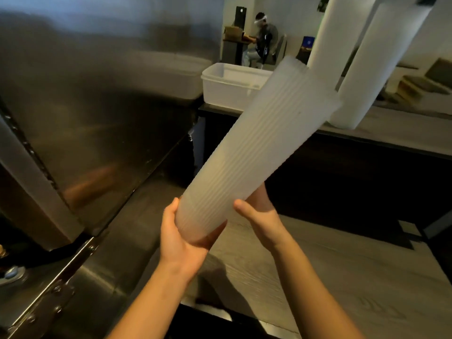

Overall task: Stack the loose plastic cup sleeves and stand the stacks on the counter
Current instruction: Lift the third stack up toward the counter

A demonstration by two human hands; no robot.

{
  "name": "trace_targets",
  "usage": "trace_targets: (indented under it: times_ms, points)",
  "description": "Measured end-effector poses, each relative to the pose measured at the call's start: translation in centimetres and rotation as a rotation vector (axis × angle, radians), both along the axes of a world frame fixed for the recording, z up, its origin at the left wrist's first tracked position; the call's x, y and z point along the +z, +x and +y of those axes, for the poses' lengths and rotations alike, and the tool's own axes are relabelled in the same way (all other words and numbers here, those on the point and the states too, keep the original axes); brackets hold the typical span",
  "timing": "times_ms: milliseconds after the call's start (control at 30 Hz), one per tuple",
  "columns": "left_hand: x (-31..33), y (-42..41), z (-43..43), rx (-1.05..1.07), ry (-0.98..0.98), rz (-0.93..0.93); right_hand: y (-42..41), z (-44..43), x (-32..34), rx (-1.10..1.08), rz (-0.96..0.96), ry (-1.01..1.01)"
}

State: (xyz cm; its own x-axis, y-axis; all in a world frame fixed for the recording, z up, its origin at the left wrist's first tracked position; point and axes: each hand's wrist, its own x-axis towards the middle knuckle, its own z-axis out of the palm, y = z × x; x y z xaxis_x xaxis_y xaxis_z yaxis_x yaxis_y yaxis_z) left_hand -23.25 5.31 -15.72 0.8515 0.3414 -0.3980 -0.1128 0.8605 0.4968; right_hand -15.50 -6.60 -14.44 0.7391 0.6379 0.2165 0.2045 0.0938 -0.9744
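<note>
I see a long cup stack (247, 152), a ribbed, cloudy-white tube of nested plastic cups, held tilted in mid-air with its far end leaning up and away to the right. My left hand (178, 238) cups its near, lower end, thumb on the side and fingers (212, 237) curled beneath. My right hand (259, 216) grips just above that, thumb on the near side and the rest wrapped behind, dimly visible through the plastic. Just past the cup stack's far end, two standing stacks (327, 33) rise from the worktop (391, 133); I cannot tell whether the tilted one touches them. Left of the far end, a white tub (227, 86) sits on the same worktop. Further left of the cup stack is a steel cabinet (85, 81). Below it is grey plank floor (318, 277), and far beyond it a seated person (264, 40). As I judge it, the risk lies in the swing upright. Both hands hold only the lower end, so the long upper part could sag, slide apart, or knock the standing stacks over. Set down off-plumb, it could topple too.
</note>
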Motion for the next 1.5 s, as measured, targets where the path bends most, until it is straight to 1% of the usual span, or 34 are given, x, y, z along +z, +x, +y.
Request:
trace_targets:
  times_ms: [67, 133, 233, 300, 367, 433, 567, 600, 667, 800, 967, 1200, 1367, 1500]
  points:
    - [0.3, 1.0, -0.8, -0.069, 0.013, -0.030, 0.1, -0.5, 0.3, -0.009, 0.035, -0.016]
    - [1.0, 2.2, -1.9, -0.151, 0.042, -0.066, 0.8, -1.4, 1.0, -0.058, 0.021, -0.029]
    - [2.6, 4.4, -4.4, -0.229, 0.027, -0.141, 2.0, -3.3, 2.4, -0.145, -0.004, 0.025]
    - [3.6, 6.3, -6.3, -0.272, 0.070, -0.170, 3.0, -5.3, 3.7, -0.223, -0.034, 0.075]
    - [4.6, 8.4, -8.5, -0.327, 0.205, -0.182, 4.0, -7.9, 4.9, -0.320, -0.082, 0.120]
    - [5.8, 10.1, -10.8, -0.350, 0.397, -0.205, 4.9, -10.6, 6.0, -0.411, -0.124, 0.144]
    - [8.4, 13.6, -15.9, -0.241, 0.879, -0.320, 6.9, -16.3, 8.3, -0.528, -0.179, 0.180]
    - [9.0, 14.5, -17.3, -0.220, 0.968, -0.344, 7.5, -17.9, 8.9, -0.560, -0.198, 0.178]
    - [10.1, 16.0, -19.8, -0.212, 1.055, -0.387, 8.8, -20.6, 9.9, -0.604, -0.229, 0.166]
    - [11.5, 19.4, -23.8, -0.215, 1.083, -0.444, 11.4, -24.8, 11.4, -0.641, -0.256, 0.145]
    - [12.5, 22.9, -27.2, -0.196, 1.119, -0.426, 15.2, -28.0, 12.7, -0.666, -0.294, 0.073]
    - [13.1, 27.8, -28.4, -0.204, 1.134, -0.287, 21.2, -28.9, 12.7, -0.690, -0.265, -0.048]
    - [12.7, 30.8, -27.5, -0.225, 1.088, -0.180, 24.9, -27.6, 11.6, -0.666, -0.233, -0.050]
    - [12.1, 32.6, -26.7, -0.307, 1.055, -0.167, 27.4, -26.8, 11.1, -0.642, -0.185, -0.043]
